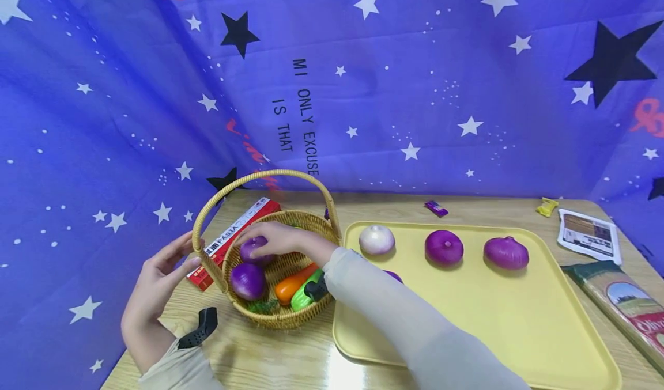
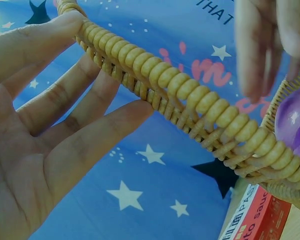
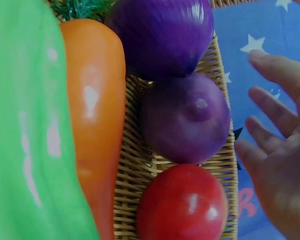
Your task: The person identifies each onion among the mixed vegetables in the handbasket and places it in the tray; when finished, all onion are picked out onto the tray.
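Observation:
A wicker basket (image 1: 280,321) with a tall arched handle (image 1: 275,173) stands at the left of the table. My left hand (image 1: 150,292) holds the handle's left side lightly between thumb and fingers. Over the basket's far left part hovers my right hand (image 1: 282,237), its fingers loose and pointing down; in the right wrist view they are apart from the onions. Inside lie one purple onion (image 1: 248,281), another purple onion (image 3: 182,120), a carrot (image 1: 293,283), a long green vegetable (image 3: 30,125) and a round red tomato-like item (image 3: 182,205), which the head view hides.
Right of the basket is a yellow tray (image 1: 487,321) bearing a white onion (image 1: 377,240) and purple onions (image 1: 444,247), one partly behind my right sleeve. A red pasta box (image 1: 264,208) lies behind the basket. Wrapped candies (image 1: 436,208) and a bagged product (image 1: 622,303) lie around the tray.

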`<action>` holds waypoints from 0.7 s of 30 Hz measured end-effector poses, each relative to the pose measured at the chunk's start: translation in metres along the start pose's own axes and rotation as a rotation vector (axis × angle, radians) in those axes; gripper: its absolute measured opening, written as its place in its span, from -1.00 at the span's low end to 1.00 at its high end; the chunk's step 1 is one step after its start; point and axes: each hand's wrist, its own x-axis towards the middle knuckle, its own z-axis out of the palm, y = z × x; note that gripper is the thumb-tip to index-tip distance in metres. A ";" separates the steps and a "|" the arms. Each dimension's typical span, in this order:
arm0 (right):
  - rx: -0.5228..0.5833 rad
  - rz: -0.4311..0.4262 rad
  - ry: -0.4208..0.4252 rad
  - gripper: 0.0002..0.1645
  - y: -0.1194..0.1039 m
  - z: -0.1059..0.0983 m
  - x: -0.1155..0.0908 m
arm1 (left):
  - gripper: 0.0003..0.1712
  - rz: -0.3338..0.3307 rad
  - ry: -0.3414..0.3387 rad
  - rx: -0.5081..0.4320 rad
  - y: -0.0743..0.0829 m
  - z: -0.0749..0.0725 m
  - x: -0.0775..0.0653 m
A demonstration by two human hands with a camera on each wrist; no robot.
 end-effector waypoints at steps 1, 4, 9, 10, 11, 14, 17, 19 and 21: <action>-0.006 0.008 -0.001 -0.49 0.003 0.001 0.001 | -0.45 -0.002 -0.001 0.009 0.000 0.000 0.000; -0.021 0.029 -0.009 -0.48 0.010 0.005 0.001 | -0.45 -0.008 -0.001 0.025 -0.001 0.000 -0.001; -0.046 0.044 -0.043 -0.41 0.016 0.007 0.001 | -0.45 -0.014 -0.007 0.051 -0.002 0.000 -0.001; -0.053 0.046 -0.051 -0.40 0.016 0.008 0.001 | -0.45 -0.016 -0.008 0.052 -0.001 0.000 -0.001; -0.058 0.047 -0.060 -0.38 0.016 0.008 0.001 | -0.45 -0.016 -0.007 0.057 -0.001 -0.001 -0.001; -0.084 0.059 -0.091 -0.31 0.016 0.010 0.001 | -0.45 -0.017 -0.003 0.047 -0.001 -0.001 -0.001; -0.124 0.092 -0.118 -0.21 0.015 0.011 0.001 | -0.45 -0.019 -0.001 0.044 0.000 -0.001 0.000; -0.142 0.118 -0.131 -0.17 0.015 0.011 0.000 | -0.45 -0.021 0.002 0.039 0.000 -0.001 0.001; -0.152 0.136 -0.138 -0.15 0.014 0.012 -0.001 | -0.46 -0.024 0.005 0.043 0.001 -0.002 0.001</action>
